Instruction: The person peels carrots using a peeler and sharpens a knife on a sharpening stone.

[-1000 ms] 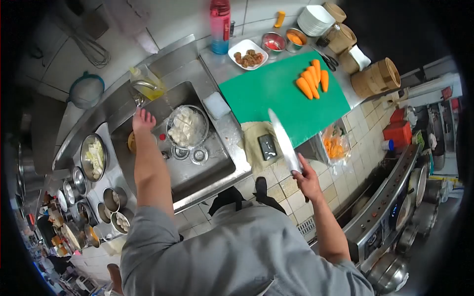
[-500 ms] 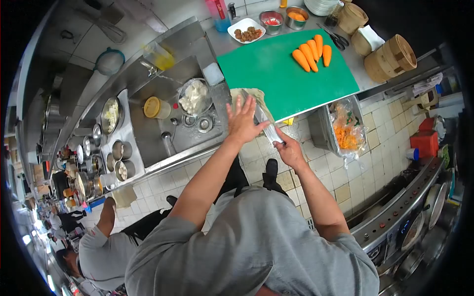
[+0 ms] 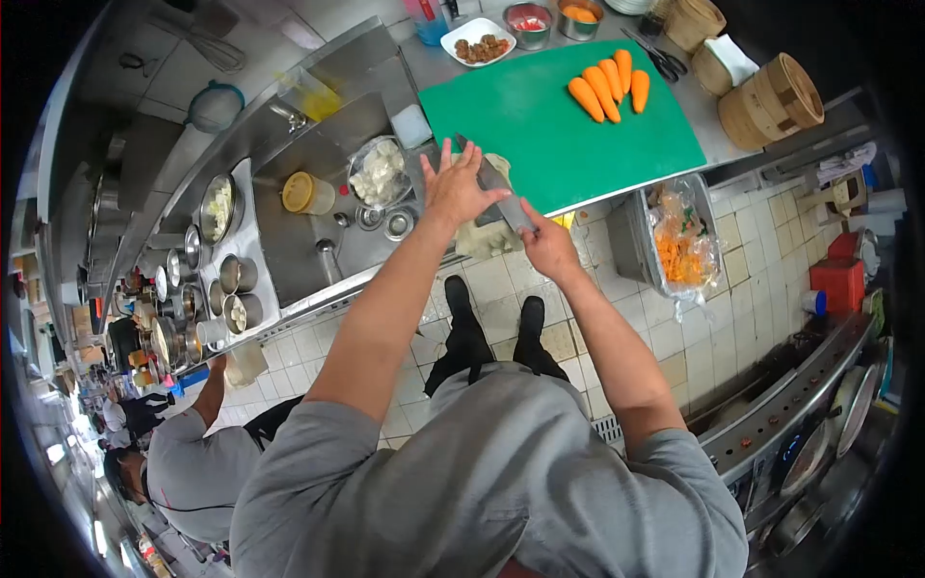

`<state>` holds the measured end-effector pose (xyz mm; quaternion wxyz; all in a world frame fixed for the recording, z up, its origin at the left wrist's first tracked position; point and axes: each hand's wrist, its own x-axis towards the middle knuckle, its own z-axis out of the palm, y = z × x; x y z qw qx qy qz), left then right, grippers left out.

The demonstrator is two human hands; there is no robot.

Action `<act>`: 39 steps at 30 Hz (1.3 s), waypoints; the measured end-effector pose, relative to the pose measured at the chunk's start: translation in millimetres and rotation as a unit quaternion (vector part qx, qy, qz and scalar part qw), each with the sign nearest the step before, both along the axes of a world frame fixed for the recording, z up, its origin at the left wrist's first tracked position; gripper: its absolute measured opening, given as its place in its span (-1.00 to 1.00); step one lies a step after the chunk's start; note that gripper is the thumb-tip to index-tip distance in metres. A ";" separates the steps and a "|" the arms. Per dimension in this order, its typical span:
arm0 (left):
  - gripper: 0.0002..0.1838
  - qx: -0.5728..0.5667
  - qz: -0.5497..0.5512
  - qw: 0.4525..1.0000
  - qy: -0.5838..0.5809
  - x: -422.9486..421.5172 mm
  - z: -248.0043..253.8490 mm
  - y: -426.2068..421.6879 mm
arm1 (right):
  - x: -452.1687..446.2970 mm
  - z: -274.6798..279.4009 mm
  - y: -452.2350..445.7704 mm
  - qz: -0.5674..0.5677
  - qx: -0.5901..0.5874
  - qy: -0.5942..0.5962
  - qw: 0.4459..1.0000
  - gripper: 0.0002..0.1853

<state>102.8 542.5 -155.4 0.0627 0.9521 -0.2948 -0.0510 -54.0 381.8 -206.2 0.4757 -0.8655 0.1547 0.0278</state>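
My right hand (image 3: pixel 551 250) is closed round the near end of a knife (image 3: pixel 495 183). Its grey blade slants up and left over the near left corner of the green cutting board (image 3: pixel 559 164). Fingers spread, my left hand (image 3: pixel 457 191) lies along the blade's left side, with the thumb reaching toward it. I cannot tell how firmly the palm presses on the blade. Beneath both hands a damp beige cloth (image 3: pixel 487 239) hangs over the counter edge. Several peeled carrots (image 3: pixel 603 87) lie on the board's far right part.
Left of me is a sink (image 3: pixel 289 250) with a bowl of white pieces (image 3: pixel 378 175) and a yellow-lidded tub (image 3: pixel 301 193). Beyond the board stand a dish of brown food (image 3: pixel 479 48) and scissors (image 3: pixel 663 60). A bin with peelings (image 3: pixel 680 260) is below right. Another person (image 3: pixel 198 477) works at left.
The knife and both hands have shifted slightly up and left in view. The cloth now hangs lower over the counter edge. My feet show more fully below.
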 end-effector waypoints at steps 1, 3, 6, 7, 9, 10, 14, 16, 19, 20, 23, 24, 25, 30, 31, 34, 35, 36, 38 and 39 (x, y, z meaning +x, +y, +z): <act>0.23 -0.014 -0.003 1.000 -0.016 -18.8 -3.4 -0.1 | -20.3 9.9 -0.6 0.005 -0.005 -0.015 1.000 -0.40; 0.23 -0.016 -0.002 1.000 -0.004 -81.7 -10.3 2.2 | -77.2 8.0 -5.3 0.011 0.012 0.029 0.999 -0.38; 0.23 -0.011 0.000 1.000 0.029 -124.6 -11.4 2.9 | -132.5 -5.8 -8.1 0.008 0.066 0.022 0.998 -0.35; 0.23 -0.006 -0.001 0.999 0.046 -129.2 -11.1 5.9 | -124.5 0.5 -8.8 0.019 0.033 0.032 0.999 -0.34; 0.24 -0.013 0.004 1.000 0.022 -83.0 -14.5 6.7 | -80.3 8.9 -7.5 0.019 -0.009 0.051 0.999 -0.33; 0.25 -0.025 0.011 1.000 -0.002 -51.8 -16.8 5.6 | -43.9 6.3 -6.1 0.025 -0.036 0.026 0.999 -0.34; 0.25 -0.008 0.000 1.000 -0.009 5.4 -8.8 8.0 | 11.6 10.2 4.1 0.008 -0.057 0.015 0.998 -0.37; 0.25 -0.020 -0.013 1.000 -0.008 -15.9 -16.0 6.4 | -22.8 22.8 3.9 0.010 -0.034 0.060 0.998 -0.37; 0.23 -0.042 -0.015 0.999 0.024 -111.1 -22.6 9.6 | -128.0 1.6 3.0 -0.009 0.024 0.036 0.999 -0.35; 0.23 -0.042 -0.012 0.999 0.024 -124.2 -18.5 9.4 | -147.1 3.6 1.2 -0.008 0.046 0.059 0.997 -0.34; 0.21 -0.019 -0.012 0.998 0.051 -117.7 -12.8 10.3 | -127.7 1.2 -3.9 0.004 0.037 0.011 0.999 -0.34; 0.20 -0.019 -0.007 0.999 0.028 -88.9 -15.2 10.3 | -97.8 13.3 -1.9 0.006 0.004 0.037 0.999 -0.35; 0.20 -0.021 -0.002 1.000 0.008 -56.4 -17.8 10.6 | -55.2 25.2 3.2 0.009 -0.030 0.065 0.997 -0.37; 0.28 0.041 -0.012 0.998 0.039 40.2 -0.3 7.0 | 26.4 8.2 23.1 -0.033 -0.056 -0.020 0.998 -0.42; 0.28 0.015 -0.022 1.000 0.018 25.9 -6.6 8.2 | 7.8 9.2 22.7 -0.031 -0.063 -0.017 0.997 -0.39; 0.25 -0.004 -0.033 0.999 0.020 -66.8 -20.5 13.8 | -87.9 9.4 14.8 -0.018 -0.013 0.049 0.999 -0.35; 0.24 -0.010 -0.031 0.999 0.023 -100.7 -21.2 14.8 | -120.4 2.1 14.6 -0.016 0.003 0.036 0.999 -0.32; 0.23 -0.004 -0.030 0.998 0.047 -123.3 -17.8 15.1 | -130.5 3.3 12.7 -0.011 0.002 0.034 0.999 -0.32; 0.23 -0.002 -0.022 0.997 0.070 -120.4 -7.2 14.1 | -139.1 3.5 12.4 -0.006 0.031 0.062 0.998 -0.29; 0.23 0.000 -0.023 0.997 0.070 -104.8 -8.5 16.1 | -114.3 6.2 12.0 -0.005 0.010 0.025 1.000 -0.31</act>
